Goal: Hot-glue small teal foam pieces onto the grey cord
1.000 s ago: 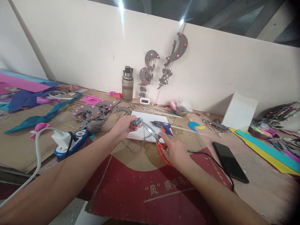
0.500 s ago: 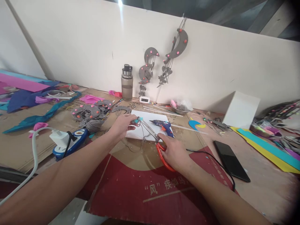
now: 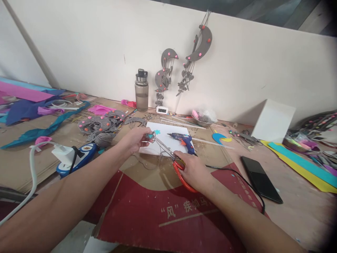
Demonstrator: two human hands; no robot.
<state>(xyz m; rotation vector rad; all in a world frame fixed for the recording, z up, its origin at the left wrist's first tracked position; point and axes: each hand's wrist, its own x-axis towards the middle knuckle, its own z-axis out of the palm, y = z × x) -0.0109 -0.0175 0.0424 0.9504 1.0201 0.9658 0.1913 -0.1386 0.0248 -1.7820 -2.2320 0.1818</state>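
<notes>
My right hand (image 3: 193, 172) grips red-handled scissors (image 3: 176, 165) whose metal blades point up-left toward my left hand. My left hand (image 3: 135, 138) pinches a small grey-and-teal felt piece (image 3: 150, 136) with grey string hanging from it, right at the blade tips. Both hands hover over the near edge of a white board (image 3: 168, 135). A teal flower cut-out (image 3: 157, 132) lies on that board, and a blue glue gun (image 3: 184, 140) rests on its right side.
A black phone (image 3: 260, 179) lies to the right, the glue gun's black cord (image 3: 237, 177) beside it. A blue power strip with white charger (image 3: 72, 158) sits left. Grey felt moons (image 3: 101, 126), a water bottle (image 3: 141, 91), a white box (image 3: 273, 121) and coloured paper strips (image 3: 300, 165) surround the area.
Both hands and the scissors have shifted slightly left and nearer. The teal flower cut-out now shows on the white board beside the blades. The view has tilted down a little.
</notes>
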